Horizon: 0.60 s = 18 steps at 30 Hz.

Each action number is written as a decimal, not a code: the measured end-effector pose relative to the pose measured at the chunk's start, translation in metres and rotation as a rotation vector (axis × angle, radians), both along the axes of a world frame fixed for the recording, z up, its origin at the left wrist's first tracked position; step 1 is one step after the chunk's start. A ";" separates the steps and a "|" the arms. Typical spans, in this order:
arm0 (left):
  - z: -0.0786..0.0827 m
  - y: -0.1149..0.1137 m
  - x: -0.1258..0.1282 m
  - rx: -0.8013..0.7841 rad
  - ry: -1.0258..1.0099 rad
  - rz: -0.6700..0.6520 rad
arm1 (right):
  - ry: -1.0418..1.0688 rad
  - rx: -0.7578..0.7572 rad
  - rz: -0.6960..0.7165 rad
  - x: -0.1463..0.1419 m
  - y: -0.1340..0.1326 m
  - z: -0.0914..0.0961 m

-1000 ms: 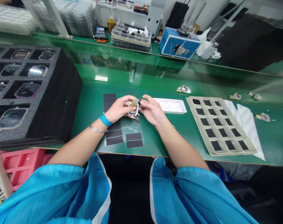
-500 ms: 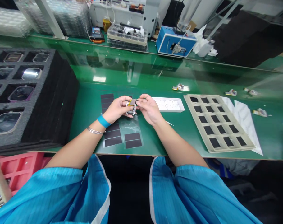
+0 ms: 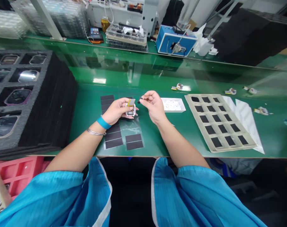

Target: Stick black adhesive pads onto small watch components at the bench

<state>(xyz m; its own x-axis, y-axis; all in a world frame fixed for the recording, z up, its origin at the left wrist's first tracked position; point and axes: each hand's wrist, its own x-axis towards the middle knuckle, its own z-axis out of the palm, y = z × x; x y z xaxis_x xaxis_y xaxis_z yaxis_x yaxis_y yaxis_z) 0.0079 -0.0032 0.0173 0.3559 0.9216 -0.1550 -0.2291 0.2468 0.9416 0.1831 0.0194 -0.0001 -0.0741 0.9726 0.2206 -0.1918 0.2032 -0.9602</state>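
Note:
My left hand (image 3: 116, 110) is closed round a small silver device (image 3: 130, 109) with a yellow-edged flat piece (image 3: 131, 102) sticking up from it. My right hand (image 3: 152, 105) hovers just to its right, thumb and forefinger pinched on a tiny dark piece (image 3: 139, 100) held a little apart from the device. Both hands float above a clear sheet (image 3: 124, 138) carrying dark rectangular pads on the green bench (image 3: 91, 107).
A white shallow tray (image 3: 173, 105) lies right of my hands, then a beige tray (image 3: 219, 121) of dark pads and white papers (image 3: 246, 118). A black foam tray (image 3: 22, 94) with glass parts fills the left. Small parts (image 3: 180, 86) lie farther back. A blue box (image 3: 175, 41) stands behind.
My right hand has drawn away from the device to the right, with a tiny dark piece in its pinch. The left hand has kept hold of the device.

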 end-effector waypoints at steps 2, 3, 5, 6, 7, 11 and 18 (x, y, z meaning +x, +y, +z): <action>-0.001 0.001 0.000 -0.021 -0.011 0.013 | 0.010 -0.024 0.035 0.001 0.000 0.001; -0.002 0.002 0.000 -0.031 -0.015 0.018 | 0.016 -0.036 0.065 0.001 -0.001 0.002; -0.003 0.003 -0.001 -0.048 -0.012 0.030 | 0.019 -0.054 0.130 0.001 -0.003 0.003; -0.003 0.003 -0.001 -0.057 -0.003 0.040 | 0.012 -0.056 0.158 0.000 -0.005 0.004; -0.003 0.003 0.000 -0.066 0.010 0.055 | -0.003 -0.053 0.182 0.000 -0.006 0.005; -0.002 0.003 0.001 -0.096 0.077 0.111 | -0.124 -0.002 0.263 -0.003 -0.012 0.005; -0.001 0.002 0.002 -0.092 0.134 0.124 | -0.272 0.121 0.285 -0.005 -0.014 0.000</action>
<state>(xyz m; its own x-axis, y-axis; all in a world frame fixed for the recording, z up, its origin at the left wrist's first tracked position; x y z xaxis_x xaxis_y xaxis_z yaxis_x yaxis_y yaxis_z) 0.0103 -0.0008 0.0163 0.2116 0.9368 -0.2785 -0.1374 0.3107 0.9405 0.1786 0.0057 0.0000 -0.4084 0.8729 0.2671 0.0010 0.2931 -0.9561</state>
